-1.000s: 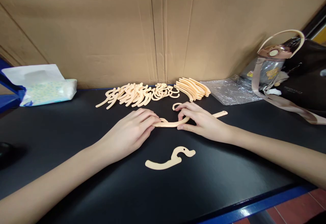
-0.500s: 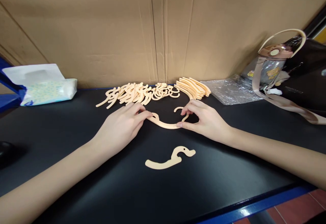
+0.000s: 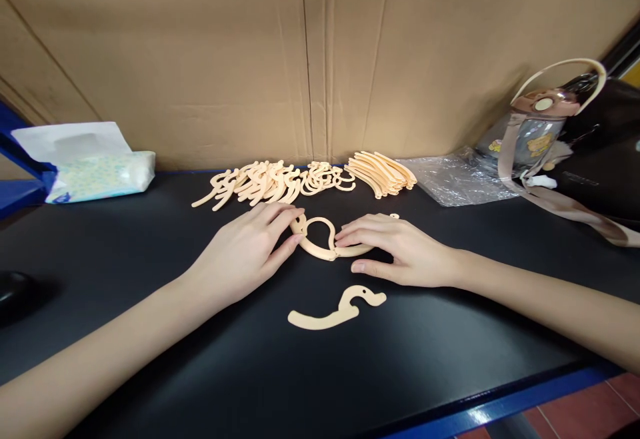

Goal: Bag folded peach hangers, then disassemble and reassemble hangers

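Note:
A beige plastic folding clothes hanger (image 3: 318, 250) lies on the black table between my hands, its hook standing up in a loop from the middle joint. My left hand (image 3: 257, 242) pinches the hanger's left end between thumb and fingers. My right hand (image 3: 395, 247) is laid over the right arm, fingertips at the joint beside the hook and thumb on the near side; most of that arm is hidden beneath it, with a small tip showing beyond. Closer to me lies a loose curved hanger arm (image 3: 325, 320) with a notched, holed end.
At the back lie a pile of hanger arms (image 3: 267, 182), several small hooks (image 3: 317, 178) and a stack of curved strips (image 3: 383, 172). A tissue pack (image 3: 100, 176) is left; a clear plastic bag (image 3: 445, 179), water bottle (image 3: 537, 132) and black bag (image 3: 605, 159) are right.
The hanger's right arm has swung out to the right under my right hand, and the hook now stands at the middle joint. My right hand has flattened and lowered; the left stays at the left end.

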The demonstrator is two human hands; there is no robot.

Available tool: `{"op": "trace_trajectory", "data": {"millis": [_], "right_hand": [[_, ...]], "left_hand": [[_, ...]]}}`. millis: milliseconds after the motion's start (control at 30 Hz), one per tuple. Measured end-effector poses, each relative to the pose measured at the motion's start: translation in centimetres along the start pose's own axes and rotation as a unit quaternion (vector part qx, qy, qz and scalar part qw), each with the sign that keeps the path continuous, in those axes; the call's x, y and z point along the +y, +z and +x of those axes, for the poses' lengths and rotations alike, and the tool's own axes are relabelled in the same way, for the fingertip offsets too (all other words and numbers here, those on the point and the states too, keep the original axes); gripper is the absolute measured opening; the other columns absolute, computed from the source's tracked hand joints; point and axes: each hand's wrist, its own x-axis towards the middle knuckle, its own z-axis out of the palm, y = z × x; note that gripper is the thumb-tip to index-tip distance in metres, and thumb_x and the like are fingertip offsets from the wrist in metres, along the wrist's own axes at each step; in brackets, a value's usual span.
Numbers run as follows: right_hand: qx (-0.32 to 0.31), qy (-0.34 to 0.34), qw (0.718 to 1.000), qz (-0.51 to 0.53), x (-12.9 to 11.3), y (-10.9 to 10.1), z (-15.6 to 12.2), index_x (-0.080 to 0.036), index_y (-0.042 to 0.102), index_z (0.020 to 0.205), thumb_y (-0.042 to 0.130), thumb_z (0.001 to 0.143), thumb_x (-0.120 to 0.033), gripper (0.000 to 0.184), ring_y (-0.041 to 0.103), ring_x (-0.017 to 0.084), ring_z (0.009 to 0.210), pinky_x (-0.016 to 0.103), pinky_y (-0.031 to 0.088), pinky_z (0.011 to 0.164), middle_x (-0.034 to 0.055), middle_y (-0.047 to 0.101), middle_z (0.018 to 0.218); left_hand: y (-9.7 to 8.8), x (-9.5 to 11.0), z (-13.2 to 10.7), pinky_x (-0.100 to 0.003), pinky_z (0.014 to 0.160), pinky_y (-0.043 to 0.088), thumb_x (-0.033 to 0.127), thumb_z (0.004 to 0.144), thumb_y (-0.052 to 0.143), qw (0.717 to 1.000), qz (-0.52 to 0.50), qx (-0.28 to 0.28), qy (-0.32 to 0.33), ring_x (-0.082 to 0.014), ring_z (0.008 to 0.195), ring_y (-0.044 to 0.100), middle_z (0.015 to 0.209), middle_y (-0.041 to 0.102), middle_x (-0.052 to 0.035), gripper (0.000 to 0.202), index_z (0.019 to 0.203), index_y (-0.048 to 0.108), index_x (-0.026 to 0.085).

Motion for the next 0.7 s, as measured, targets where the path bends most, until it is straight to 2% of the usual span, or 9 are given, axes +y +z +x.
{"op": "trace_trajectory", "data": {"millis": [100, 200, 267, 367, 433, 533, 600, 700], "right_hand": [[-0.038, -0.024, 0.999, -0.003, -0.1, 0.0, -0.1, -0.02, 0.058, 0.132, 0.054, 0.101, -0.029, 0.033, 0.056, 0.02, 0.127, 0.04, 0.044, 0.106, 0.0083, 0.064, 0.134], [-0.043, -0.042, 0.998, -0.013, -0.3, -0.1, -0.1, -0.019, 0.058, 0.133, 0.051, 0.102, -0.029, 0.034, 0.055, 0.019, 0.127, 0.037, 0.044, 0.104, 0.0087, 0.06, 0.138], [-0.02, -0.048, 0.998, -0.027, -0.4, -0.1, -0.1, -0.019, 0.061, 0.129, 0.054, 0.1, -0.031, 0.032, 0.059, 0.019, 0.117, 0.036, 0.047, 0.097, 0.0102, 0.061, 0.135], [0.017, -0.072, 0.997, -0.037, -0.8, 0.1, -0.2, -0.017, 0.068, 0.115, 0.063, 0.094, -0.042, 0.033, 0.062, 0.019, 0.1, 0.035, 0.05, 0.086, 0.0112, 0.065, 0.122], [0.023, -0.099, 0.994, -0.039, -1.2, 0.2, -0.3, -0.016, 0.069, 0.104, 0.068, 0.089, -0.047, 0.034, 0.062, 0.021, 0.097, 0.035, 0.05, 0.083, 0.0119, 0.066, 0.115], [0.01, -0.121, 0.991, -0.049, -1.7, 0.3, -0.3, -0.016, 0.069, 0.098, 0.064, 0.087, -0.027, 0.016, 0.061, 0.022, 0.102, 0.035, 0.05, 0.087, 0.0123, 0.067, 0.112], [0.002, -0.129, 0.99, -0.052, -1.9, 0.2, -0.3, -0.017, 0.07, 0.099, 0.057, 0.085, -0.013, 0.02, 0.06, 0.021, 0.104, 0.036, 0.049, 0.09, 0.0117, 0.067, 0.112], [-0.001, -0.129, 0.991, -0.038, -1.7, 0.2, -0.3, -0.018, 0.073, 0.099, 0.053, 0.09, -0.007, 0.025, 0.059, 0.021, 0.103, 0.037, 0.048, 0.088, 0.0112, 0.067, 0.112]], "left_hand": [[0.0, 0.3, -0.1, -0.048, 0.103, 0.047, 0.036, 0.105, 0.033, 0.998, -0.033, -0.029, 0.054, -0.031, 0.129, 0.052, 0.138, 0.057, -0.0134, 0.044, 0.136, 0.057, 0.016], [0.0, 0.6, -0.2, -0.045, 0.102, 0.048, 0.033, 0.106, 0.032, 0.992, -0.066, -0.066, 0.08, -0.0271, 0.125, 0.054, 0.139, 0.055, -0.0109, 0.042, 0.138, 0.056, 0.021], [0.0, 0.6, -0.1, -0.042, 0.099, 0.05, 0.035, 0.106, 0.033, 0.992, -0.08, -0.077, 0.065, -0.0253, 0.121, 0.056, 0.136, 0.056, -0.0097, 0.041, 0.136, 0.058, 0.023], [-0.1, 0.5, -0.1, -0.039, 0.095, 0.051, 0.035, 0.106, 0.033, 0.993, -0.092, -0.071, 0.038, -0.0236, 0.118, 0.057, 0.129, 0.06, -0.0081, 0.039, 0.128, 0.062, 0.022], [-0.1, 0.5, 0.0, -0.038, 0.094, 0.052, 0.035, 0.105, 0.034, 0.993, -0.096, -0.062, 0.026, -0.023, 0.117, 0.057, 0.126, 0.061, -0.0074, 0.038, 0.124, 0.064, 0.021], [-0.2, 0.7, 0.1, -0.037, 0.088, 0.053, 0.036, 0.105, 0.033, 0.994, -0.1, -0.05, 0.01, -0.0238, 0.112, 0.059, 0.12, 0.063, -0.0078, 0.038, 0.113, 0.067, 0.02], [-0.3, 0.8, 0.1, -0.037, 0.081, 0.053, 0.037, 0.104, 0.033, 0.994, -0.095, -0.046, -0.01, -0.0241, 0.103, 0.062, 0.109, 0.065, -0.008, 0.039, 0.102, 0.068, 0.019], [-0.4, 0.7, 0.1, -0.034, 0.069, 0.05, 0.037, 0.101, 0.037, 0.995, -0.08, -0.036, -0.051, -0.0223, 0.085, 0.062, 0.088, 0.064, -0.0054, 0.036, 0.087, 0.066, 0.02]]}}
